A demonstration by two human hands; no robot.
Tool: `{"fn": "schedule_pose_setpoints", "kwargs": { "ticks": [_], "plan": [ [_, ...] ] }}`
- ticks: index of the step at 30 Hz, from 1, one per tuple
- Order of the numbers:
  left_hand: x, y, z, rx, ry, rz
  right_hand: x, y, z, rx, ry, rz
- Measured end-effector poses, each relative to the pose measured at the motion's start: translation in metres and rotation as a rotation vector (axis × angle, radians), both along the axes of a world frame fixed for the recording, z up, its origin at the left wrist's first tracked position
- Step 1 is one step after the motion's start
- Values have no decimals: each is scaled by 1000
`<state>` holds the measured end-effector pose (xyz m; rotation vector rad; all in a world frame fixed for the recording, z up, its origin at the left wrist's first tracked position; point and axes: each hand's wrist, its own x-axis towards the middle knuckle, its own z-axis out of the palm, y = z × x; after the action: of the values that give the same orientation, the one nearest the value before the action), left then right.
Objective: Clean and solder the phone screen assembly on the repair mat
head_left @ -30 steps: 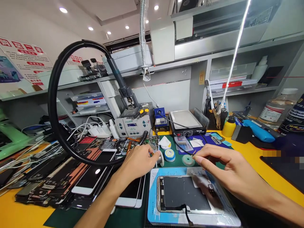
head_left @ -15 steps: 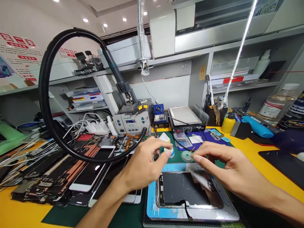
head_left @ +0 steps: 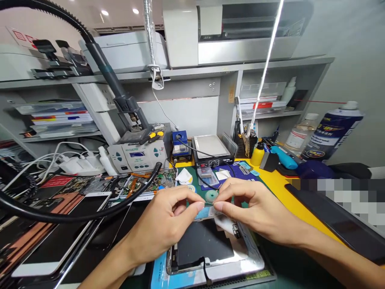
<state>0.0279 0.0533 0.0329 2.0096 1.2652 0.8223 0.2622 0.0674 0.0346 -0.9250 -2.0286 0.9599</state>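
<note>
My left hand (head_left: 171,218) is closed in a pinch, thumb against forefinger. Facing it, my right hand (head_left: 249,208) pinches too, the fingertips of both hands almost meeting. A thin greenish strip (head_left: 208,203) seems to run between the fingertips, too small to make out well. Just behind them lies a pale green roll (head_left: 211,196), partly covered by my fingers. Below my hands a tablet-sized screen part (head_left: 207,245) lies with its dark back up, a black ribbon cable (head_left: 205,269) hanging over its near edge. Under it is a blue and white flat box (head_left: 159,269).
Several phones (head_left: 64,233) are piled at left, beneath the looping black hose (head_left: 60,216) of a grey hot-air station (head_left: 136,154). Behind the roll stands a heating plate (head_left: 212,146). At right are a spray can (head_left: 332,130), a yellow bottle (head_left: 258,154) and a black phone-like slab (head_left: 337,224).
My hands have come together from apart, both now pinching in front of the green roll. The view has swung right and closer, so the bench things appear shifted left.
</note>
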Motion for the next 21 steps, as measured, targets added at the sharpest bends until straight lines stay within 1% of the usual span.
{"fn": "schedule_pose_setpoints", "kwargs": {
  "ticks": [4,7,11,14,16,21],
  "plan": [
    [1,-2,-2,-13,-3,14,2,1,-1,-36,-12,10],
    [1,-2,-5,-6,-11,48,1,1,-1,-60,-22,6],
    [1,1,-10,12,-18,80,-1,2,-1,-68,-43,-1],
    [1,2,-10,17,-12,83,1,6,-1,-70,-61,-13],
    [-1,2,-9,14,0,80,5,9,0,-78,-96,-3],
    [-9,-1,-7,-14,43,74,17,10,5,-91,-265,80]
  ]
}}
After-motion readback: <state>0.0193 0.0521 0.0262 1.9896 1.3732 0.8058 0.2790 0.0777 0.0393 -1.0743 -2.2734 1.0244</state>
